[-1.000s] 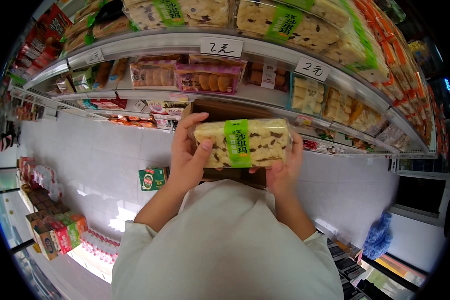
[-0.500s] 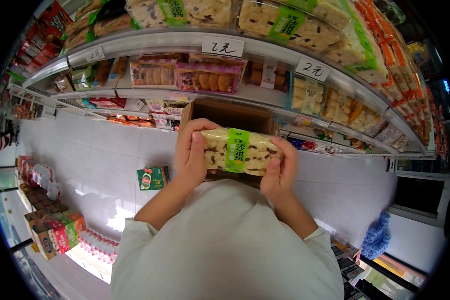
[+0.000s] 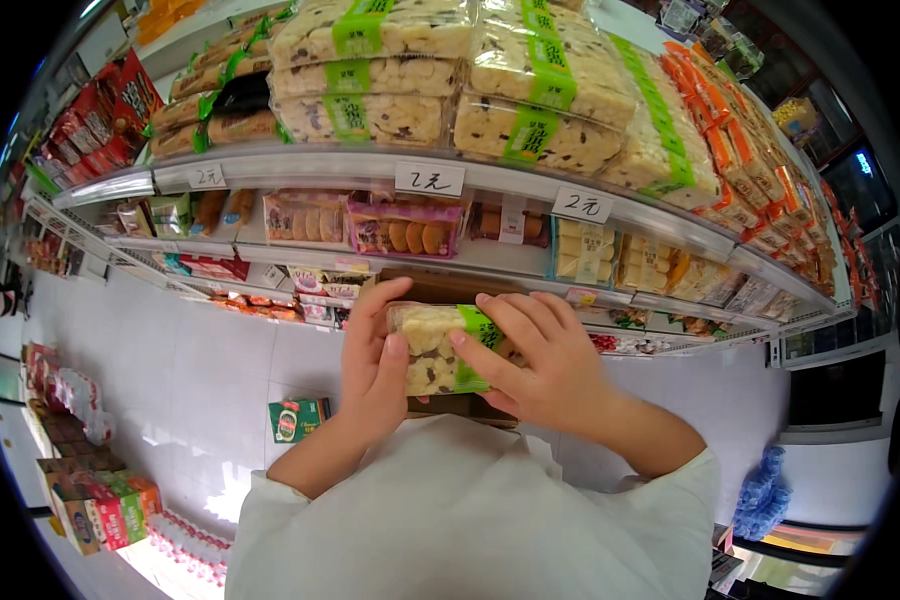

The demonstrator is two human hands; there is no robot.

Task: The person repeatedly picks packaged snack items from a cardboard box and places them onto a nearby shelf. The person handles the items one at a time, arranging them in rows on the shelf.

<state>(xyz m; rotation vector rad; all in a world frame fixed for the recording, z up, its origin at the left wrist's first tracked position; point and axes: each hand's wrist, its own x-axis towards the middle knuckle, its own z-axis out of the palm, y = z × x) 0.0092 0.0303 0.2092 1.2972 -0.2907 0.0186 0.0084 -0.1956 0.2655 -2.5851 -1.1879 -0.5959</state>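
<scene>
A clear-wrapped pastry block [image 3: 432, 348], pale with dark raisins and a green label band, is held level in front of my chest. My left hand [image 3: 375, 365] grips its left end, thumb on the upper face. Across the right part lies my right hand [image 3: 540, 360], its fingers over the green band and hiding that end. Beneath the pack a brown cardboard box [image 3: 425, 283] shows only in part. On the top shelf ahead, similar packs [image 3: 370, 75] are stacked in layers.
The shelf's front edge [image 3: 310, 170] curves across ahead, with price cards on it. Lower tiers hold bread packs [image 3: 405, 225]. At the right are orange-wrapped snacks [image 3: 740, 150]. On the floor stand a green carton [image 3: 298, 418] and, further left, stacked drink cartons [image 3: 100, 500].
My right hand has moved from the pack's right end onto its top and over the label. The view has tilted up, showing more of the top shelf.
</scene>
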